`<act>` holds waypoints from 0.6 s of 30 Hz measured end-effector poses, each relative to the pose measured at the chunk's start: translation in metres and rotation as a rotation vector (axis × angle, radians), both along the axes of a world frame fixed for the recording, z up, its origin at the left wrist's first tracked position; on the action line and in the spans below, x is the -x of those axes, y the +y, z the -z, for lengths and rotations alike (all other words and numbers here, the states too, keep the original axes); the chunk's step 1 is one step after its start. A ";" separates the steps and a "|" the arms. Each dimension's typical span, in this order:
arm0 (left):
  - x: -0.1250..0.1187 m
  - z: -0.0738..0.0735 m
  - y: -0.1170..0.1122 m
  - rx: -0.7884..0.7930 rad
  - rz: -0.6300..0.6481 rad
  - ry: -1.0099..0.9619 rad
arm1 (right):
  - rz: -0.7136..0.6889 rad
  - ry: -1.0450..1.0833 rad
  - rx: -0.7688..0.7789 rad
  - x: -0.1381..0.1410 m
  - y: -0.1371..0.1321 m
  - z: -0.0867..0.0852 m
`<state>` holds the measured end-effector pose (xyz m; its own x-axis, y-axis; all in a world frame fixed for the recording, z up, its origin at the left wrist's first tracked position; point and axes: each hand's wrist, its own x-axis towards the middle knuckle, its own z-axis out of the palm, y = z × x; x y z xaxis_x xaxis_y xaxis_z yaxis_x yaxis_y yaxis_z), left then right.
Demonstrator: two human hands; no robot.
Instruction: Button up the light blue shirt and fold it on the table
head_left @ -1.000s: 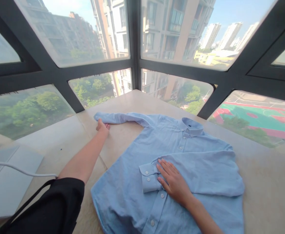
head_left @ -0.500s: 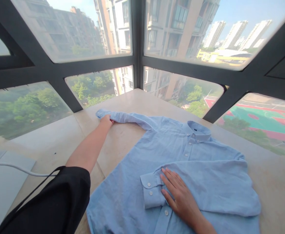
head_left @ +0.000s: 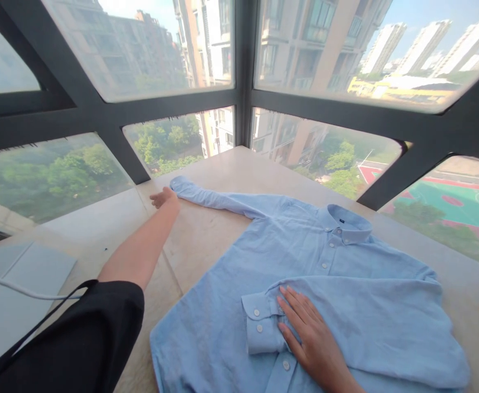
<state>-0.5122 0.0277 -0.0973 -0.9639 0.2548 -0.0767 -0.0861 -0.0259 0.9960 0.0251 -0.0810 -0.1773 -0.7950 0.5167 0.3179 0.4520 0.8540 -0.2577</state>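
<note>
A light blue button-up shirt (head_left: pixel 223 305) lies front side up on the pale stone ledge, its collar towards the window. One sleeve, on the right, is folded across the front, with its buttoned cuff near the shirt's middle. The other sleeve stretches out to the far left. My right hand (head_left: pixel 309 333) rests flat on the folded sleeve just beside the cuff, fingers extended. Close to the end of the outstretched sleeve, my left hand (head_left: pixel 165 197) is held with its fingers apart and nothing in them.
The stone ledge (head_left: pixel 239 169) runs into a corner between dark window frames (head_left: pixel 243 71). On the left lie a pale flat panel (head_left: pixel 22 295) and a white cable (head_left: pixel 18 290). A thin black cord (head_left: pixel 55 314) hangs by my left sleeve.
My left hand has let go of the outstretched sleeve and moved slightly left of it, its fingers opening. My right hand stays on the folded sleeve. The view has shifted a little.
</note>
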 end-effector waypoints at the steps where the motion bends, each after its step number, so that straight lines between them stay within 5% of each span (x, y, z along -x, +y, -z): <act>1: -0.004 -0.002 0.000 0.047 -0.009 0.057 | -0.004 0.001 -0.006 0.000 0.000 0.001; 3: -0.018 -0.004 0.005 0.264 0.160 0.345 | -0.007 0.001 -0.013 0.000 0.000 0.002; 6: -0.045 -0.004 0.024 0.779 0.718 0.971 | -0.005 0.002 -0.004 0.000 0.000 0.002; 9: -0.069 -0.001 0.048 0.977 1.025 1.153 | -0.008 -0.005 -0.004 0.000 0.001 0.001; 13: -0.074 -0.002 0.054 1.136 1.134 1.136 | 0.002 -0.028 -0.025 0.001 0.000 -0.001; 18: -0.045 -0.013 0.017 1.265 1.056 1.111 | 0.003 -0.012 -0.029 0.001 0.000 -0.001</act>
<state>-0.4677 0.0444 -0.0843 -0.2376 0.9463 -0.2193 0.9686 0.2479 0.0205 0.0246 -0.0809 -0.1767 -0.7974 0.5093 0.3236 0.4570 0.8599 -0.2274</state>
